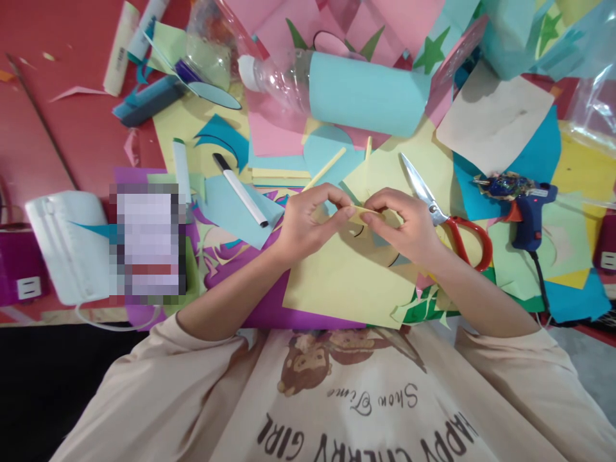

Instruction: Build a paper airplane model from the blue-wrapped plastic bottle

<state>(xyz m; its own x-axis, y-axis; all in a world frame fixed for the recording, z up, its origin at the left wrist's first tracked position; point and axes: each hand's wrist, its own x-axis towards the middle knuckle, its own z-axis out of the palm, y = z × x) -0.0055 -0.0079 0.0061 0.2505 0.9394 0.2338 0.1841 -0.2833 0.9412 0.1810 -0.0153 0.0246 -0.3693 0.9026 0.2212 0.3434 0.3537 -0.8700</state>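
My left hand (312, 221) and my right hand (402, 224) meet over a large yellow paper sheet (346, 282) at the table's middle. Both pinch a small yellow paper piece (360, 213) between thumb and fingertips, the fingers curled closed around it. The piece is held just above the sheet, and part of it is hidden by my fingers. Red-handled scissors (447, 215) lie right beside my right hand, blades pointing up-left.
A blue glue gun (522, 202) lies at the right. A plastic bottle wrapped in light blue paper (337, 90) lies at the back. A black-capped marker (240, 190), glue sticks (120, 48), a white mask (67, 247) and several coloured paper scraps cover the red table (58, 141).
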